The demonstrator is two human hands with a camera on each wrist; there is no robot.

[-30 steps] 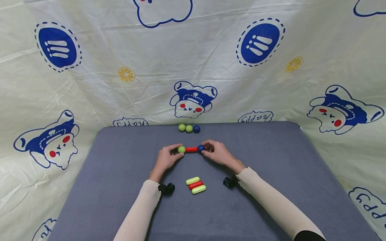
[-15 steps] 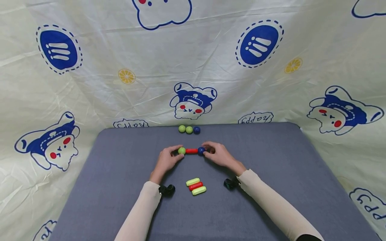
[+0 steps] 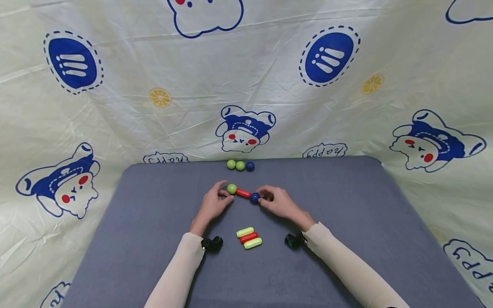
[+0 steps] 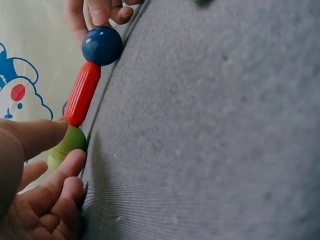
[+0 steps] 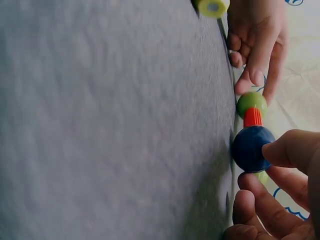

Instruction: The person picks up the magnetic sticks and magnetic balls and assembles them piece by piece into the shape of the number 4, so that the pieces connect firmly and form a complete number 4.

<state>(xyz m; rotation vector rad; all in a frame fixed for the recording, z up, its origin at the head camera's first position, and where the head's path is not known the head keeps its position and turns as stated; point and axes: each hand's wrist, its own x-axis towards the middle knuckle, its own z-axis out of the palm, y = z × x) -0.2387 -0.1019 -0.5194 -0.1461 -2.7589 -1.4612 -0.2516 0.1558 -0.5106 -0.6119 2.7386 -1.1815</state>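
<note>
A red ridged rod joins a green ball at its left end and a dark blue ball at its right end. The joined piece lies slanted, its blue end closer to the person. My left hand is around the green ball with thumb and fingers spread, and a gap shows between thumb and ball in the right wrist view. My right hand holds the blue ball at its fingertips; the thumb presses on its side in the right wrist view.
Two green balls and another blue ball stand in a row at the far edge of the grey table. Nearer, two yellow-green rods and a red rod lie side by side. A printed curtain hangs behind.
The joined piece has turned from level to slanted, its blue end moving toward the person along with my right hand. My left hand's fingers have loosened from the green ball.
</note>
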